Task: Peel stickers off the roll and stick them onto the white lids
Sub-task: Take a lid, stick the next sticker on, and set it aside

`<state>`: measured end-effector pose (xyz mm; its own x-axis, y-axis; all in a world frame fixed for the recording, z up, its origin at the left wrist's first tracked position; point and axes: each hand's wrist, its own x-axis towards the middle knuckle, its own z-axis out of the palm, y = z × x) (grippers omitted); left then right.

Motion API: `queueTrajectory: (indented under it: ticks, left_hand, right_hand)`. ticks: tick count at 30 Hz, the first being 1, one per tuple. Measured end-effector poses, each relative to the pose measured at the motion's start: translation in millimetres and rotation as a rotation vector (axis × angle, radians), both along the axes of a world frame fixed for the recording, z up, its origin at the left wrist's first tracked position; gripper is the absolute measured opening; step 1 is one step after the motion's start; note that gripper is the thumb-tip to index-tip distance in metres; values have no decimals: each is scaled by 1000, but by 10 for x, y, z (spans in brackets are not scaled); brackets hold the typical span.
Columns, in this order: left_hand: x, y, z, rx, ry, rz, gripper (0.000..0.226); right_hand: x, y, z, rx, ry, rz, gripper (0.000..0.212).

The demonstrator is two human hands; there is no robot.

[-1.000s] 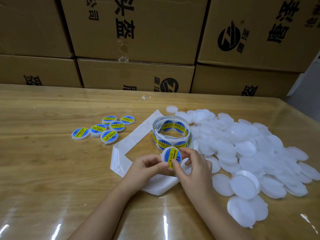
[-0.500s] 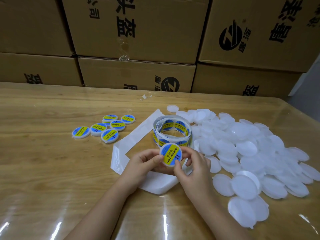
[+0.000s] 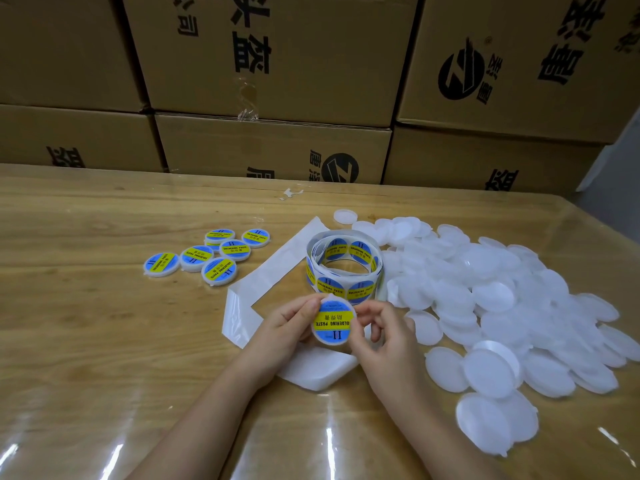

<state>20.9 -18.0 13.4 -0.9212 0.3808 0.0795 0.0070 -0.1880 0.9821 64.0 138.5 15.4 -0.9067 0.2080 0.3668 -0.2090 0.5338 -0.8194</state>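
- While I watch through the head camera, the labelled lid (image 3: pixel 333 323) sits just below the middle of my view, tilted with its face toward me. Its blue and yellow sticker (image 3: pixel 332 315) covers almost the whole top, and the words "SOLDERING PASTE" read upside down from here.
- My operator's left hand (image 3: pixel 287 327) grasps the lid at its 9 o'clock side, thumb on the face by the rim and the other fingers curled behind it.
- At the lid's 3 o'clock side the right hand (image 3: pixel 384 337) pinches the rim between thumb and forefinger, with the remaining fingers curled in loosely.
- At 12 o'clock from the lid, just beyond the fingertips, the sticker roll (image 3: pixel 343 268) lies on its side on the table, with the same blue and yellow labels showing inside and outside the coil.
- From 1 to 5 o'clock a heap of loose white lids (image 3: pixel 502 306) spreads across the right half of the table, many overlapping.
- At 10 o'clock, well apart from the hands, I count six finished lids (image 3: pixel 207 258) clustered together, all label-up.
- A white backing strip (image 3: pixel 273 271) runs from the roll toward 9 o'clock, bends, and passes under both hands.
- The wooden table (image 3: pixel 86 341) has a glossy clear cover, and a small paper scrap (image 3: pixel 291 194) lies near its far edge at 12 o'clock.
- Stacked cardboard boxes (image 3: pixel 311 64) with black print fill the background.
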Motion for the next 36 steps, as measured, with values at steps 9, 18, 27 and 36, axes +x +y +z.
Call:
queueTrajectory:
  ticks: [9, 18, 27, 36]
  left_hand:
    - [8, -23, 10, -7, 18, -18, 28]
    - [-28, -6, -36, -44, 68, 53, 31]
    - [-20, 27, -30, 42, 74, 11, 27]
    - [-2, 71, -54, -385, 488, 158, 31]
  right_hand:
    - [0, -21, -7, 69, 72, 50, 10]
    - [-83, 51, -24, -330, 0, 97, 18]
    - [-71, 41, -52, -286, -6, 102, 18]
    - [-69, 26, -74, -243, -3, 112, 10]
